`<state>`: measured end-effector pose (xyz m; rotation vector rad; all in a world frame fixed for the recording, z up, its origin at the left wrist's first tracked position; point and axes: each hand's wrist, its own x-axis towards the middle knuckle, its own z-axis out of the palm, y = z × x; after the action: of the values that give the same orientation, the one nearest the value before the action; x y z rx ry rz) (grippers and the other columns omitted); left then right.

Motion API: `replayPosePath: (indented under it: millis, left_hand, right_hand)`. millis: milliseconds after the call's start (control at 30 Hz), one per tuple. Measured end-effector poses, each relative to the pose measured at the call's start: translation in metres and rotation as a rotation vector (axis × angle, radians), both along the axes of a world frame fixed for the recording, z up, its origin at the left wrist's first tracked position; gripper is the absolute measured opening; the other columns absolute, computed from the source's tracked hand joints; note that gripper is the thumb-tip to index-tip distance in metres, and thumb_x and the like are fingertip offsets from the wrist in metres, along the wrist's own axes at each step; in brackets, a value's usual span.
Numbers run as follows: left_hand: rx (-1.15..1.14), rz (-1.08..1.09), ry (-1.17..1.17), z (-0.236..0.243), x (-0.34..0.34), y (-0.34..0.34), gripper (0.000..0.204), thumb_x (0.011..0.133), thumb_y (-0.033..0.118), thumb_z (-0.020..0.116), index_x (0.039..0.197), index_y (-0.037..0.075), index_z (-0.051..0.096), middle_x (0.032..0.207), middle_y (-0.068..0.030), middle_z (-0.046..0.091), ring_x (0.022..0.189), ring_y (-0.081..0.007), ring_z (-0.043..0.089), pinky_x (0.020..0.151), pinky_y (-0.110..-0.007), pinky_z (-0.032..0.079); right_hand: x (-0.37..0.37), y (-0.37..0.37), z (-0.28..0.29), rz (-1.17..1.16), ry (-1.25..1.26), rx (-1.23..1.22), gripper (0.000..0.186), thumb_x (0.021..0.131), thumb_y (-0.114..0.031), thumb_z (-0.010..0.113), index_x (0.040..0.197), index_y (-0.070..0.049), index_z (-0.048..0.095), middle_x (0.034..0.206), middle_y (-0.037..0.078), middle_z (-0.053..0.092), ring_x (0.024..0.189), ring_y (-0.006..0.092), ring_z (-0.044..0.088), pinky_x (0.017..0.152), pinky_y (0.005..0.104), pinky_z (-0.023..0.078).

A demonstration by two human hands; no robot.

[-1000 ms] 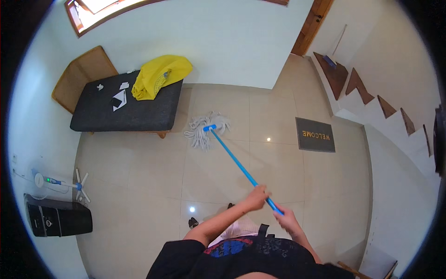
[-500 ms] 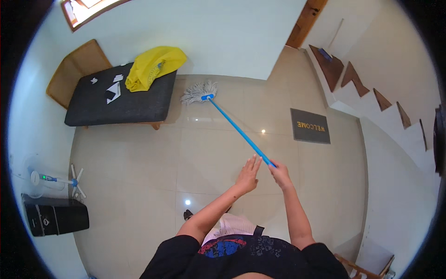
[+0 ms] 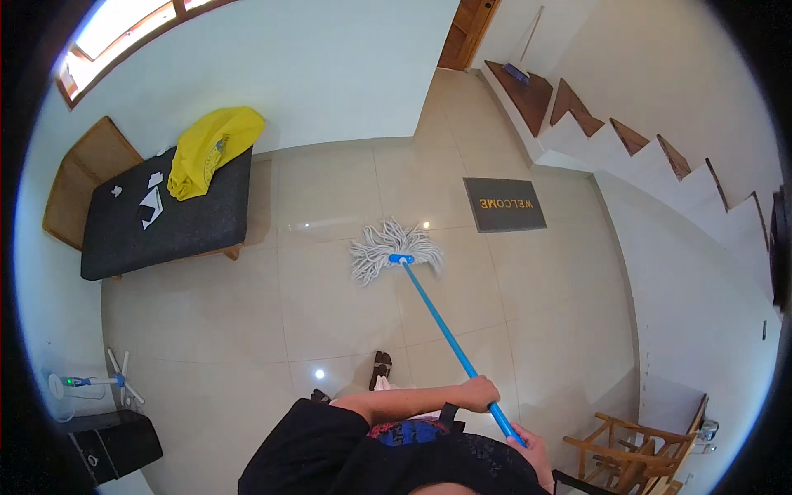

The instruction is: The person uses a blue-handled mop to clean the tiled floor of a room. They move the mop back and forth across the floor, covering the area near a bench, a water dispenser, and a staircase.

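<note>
A string mop [image 3: 445,332] with a blue handle slants across the floor in front of me. Its pale grey strands [image 3: 375,247] lie spread on the tiles, joined to the handle by a blue clamp. My left hand [image 3: 477,394] is closed round the upper handle, with its forearm crossing my body. Lower in the picture, near the top end of the handle, my right hand [image 3: 533,452] grips it by my right side.
A dark daybed [image 3: 177,235] with a yellow cloth [image 3: 206,153] stands at left. Beyond the mop lies a grey doormat [image 3: 505,206]; stairs [image 3: 569,136] climb at right. A wooden chair [image 3: 635,454] is near right, a white fan [image 3: 91,381] and black box [image 3: 124,445] near left.
The mop head has come back from beside the daybed toward me. My left hand, previously open next to the handle, has taken hold of it. My right hand has drawn back toward my body.
</note>
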<state>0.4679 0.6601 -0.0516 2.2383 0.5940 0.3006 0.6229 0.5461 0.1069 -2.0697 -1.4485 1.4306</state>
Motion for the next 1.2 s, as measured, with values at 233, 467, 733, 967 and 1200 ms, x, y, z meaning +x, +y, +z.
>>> replayPosePath:
  millis: [233,467,733,967,1200]
  left_hand:
    - [0.080,0.540,-0.146,-0.016,-0.064,0.044,0.052,0.065,0.004,0.064,0.114,0.010,0.047,0.130,-0.0228,0.035,0.124,-0.0367,0.034,0.102,-0.046,0.029]
    - [-0.063,1.034,0.040,0.000,-0.147,0.043,0.063,0.069,0.008,0.067,0.126,0.012,0.040,0.138,-0.0227,0.025,0.127,-0.0379,0.028,0.103,-0.043,0.029]
    - [-0.139,1.124,-0.010,-0.013,-0.141,0.015,0.058,0.070,0.008,0.066,0.123,0.010,0.043,0.134,-0.0226,0.031,0.125,-0.0378,0.030,0.101,-0.044,0.030]
    - [-0.084,1.104,-0.169,-0.006,-0.127,0.009,0.053,0.068,0.008,0.066,0.119,0.010,0.048,0.130,-0.0212,0.036,0.124,-0.0359,0.033,0.100,-0.044,0.031]
    - [0.001,0.953,-0.259,0.003,-0.098,-0.004,0.048,0.068,0.010,0.066,0.114,0.012,0.050,0.124,-0.0187,0.042,0.115,-0.0357,0.041,0.094,-0.044,0.037]
  right_hand:
    - [-0.046,0.141,-0.108,0.137,-0.101,0.131,0.039,0.080,-0.017,0.059,0.117,-0.006,0.055,0.074,0.010,0.062,0.068,0.0178,0.060,0.062,0.0302,0.047]
    - [-0.157,0.388,-0.210,0.224,0.008,0.210,0.033,0.081,-0.020,0.052,0.110,-0.008,0.059,0.056,-0.001,0.048,0.042,0.0096,0.042,0.037,0.0271,0.033]
    - [-0.248,0.351,-0.251,0.370,-0.115,0.375,0.037,0.079,-0.018,0.050,0.114,-0.009,0.055,0.060,0.007,0.054,0.048,0.0184,0.052,0.047,0.0350,0.042]
    - [-0.063,0.136,-0.164,0.431,-0.131,0.176,0.047,0.081,-0.018,0.055,0.126,-0.010,0.048,0.065,-0.001,0.048,0.053,0.0092,0.045,0.049,0.0261,0.039]
    - [0.025,0.029,0.041,0.137,-0.037,-0.423,0.047,0.081,-0.016,0.063,0.126,-0.010,0.049,0.059,-0.004,0.046,0.046,0.0051,0.041,0.039,0.0208,0.032]
